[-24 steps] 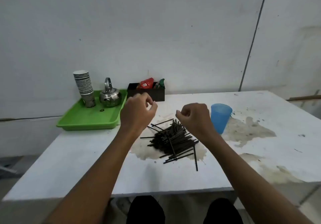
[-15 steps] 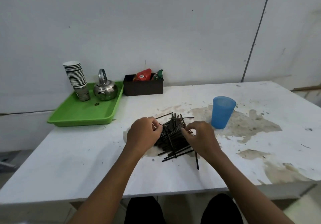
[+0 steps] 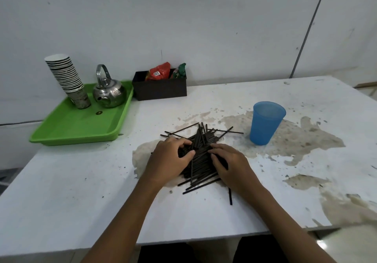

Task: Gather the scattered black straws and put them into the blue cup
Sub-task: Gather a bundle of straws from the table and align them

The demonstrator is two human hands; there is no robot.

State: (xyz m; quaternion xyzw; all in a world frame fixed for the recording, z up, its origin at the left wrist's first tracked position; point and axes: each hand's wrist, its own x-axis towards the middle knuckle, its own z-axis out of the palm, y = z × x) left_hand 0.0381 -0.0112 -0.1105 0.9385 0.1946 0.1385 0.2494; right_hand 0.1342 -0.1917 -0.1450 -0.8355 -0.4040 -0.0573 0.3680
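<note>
A heap of black straws (image 3: pixel 201 140) lies crisscrossed in the middle of the white table (image 3: pixel 81 191). My left hand (image 3: pixel 169 158) sits on the heap's left side, its fingers and thumb curled round some straws. Opposite it, my right hand (image 3: pixel 232 164) digs curled fingers into the right side of the heap. A few loose straws stick out at the far end, and one lies apart near my right wrist (image 3: pixel 230 196). The blue cup (image 3: pixel 265 123) stands upright to the right of the heap, apart from both hands, with no straws visible inside.
A green tray (image 3: pixel 81 128) at the back left holds a steel kettle (image 3: pixel 109 93) and a stack of paper cups (image 3: pixel 65 75). A black box (image 3: pixel 161 88) with snack packets stands against the wall. Worn, stained patches mark the tabletop around the cup.
Both hands came down from above the table onto the straw heap and closed in on it from either side. The view has tilted down and moved closer.
</note>
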